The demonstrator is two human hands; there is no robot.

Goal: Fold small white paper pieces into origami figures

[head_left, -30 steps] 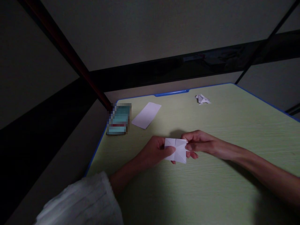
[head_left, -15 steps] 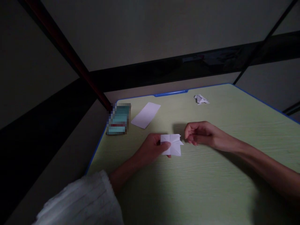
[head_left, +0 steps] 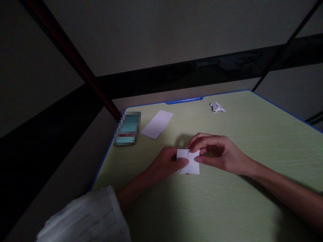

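Observation:
A small folded piece of white paper point(head_left: 193, 167), with crease lines across its face, is held above the table. My left hand point(head_left: 168, 162) pinches it from the left, thumb lying on top and the other fingers mostly hidden beneath. From the right, my right hand point(head_left: 216, 151) has its thumb at the paper's right edge and its fingertips at the top edge, closed on the paper. The underside of the paper is hidden.
On the pale green table point(head_left: 242, 134) with a blue rim lie a flat white paper strip point(head_left: 157, 124), a pixelated teal object point(head_left: 128, 128) at the left edge, and a folded white paper figure point(head_left: 217, 107) at the back right. A wall stands behind.
My right hand has moved left and taken hold of the paper. The paper has shifted slightly right and nearer, with my left hand still on it. Points jutting from its right side no longer show.

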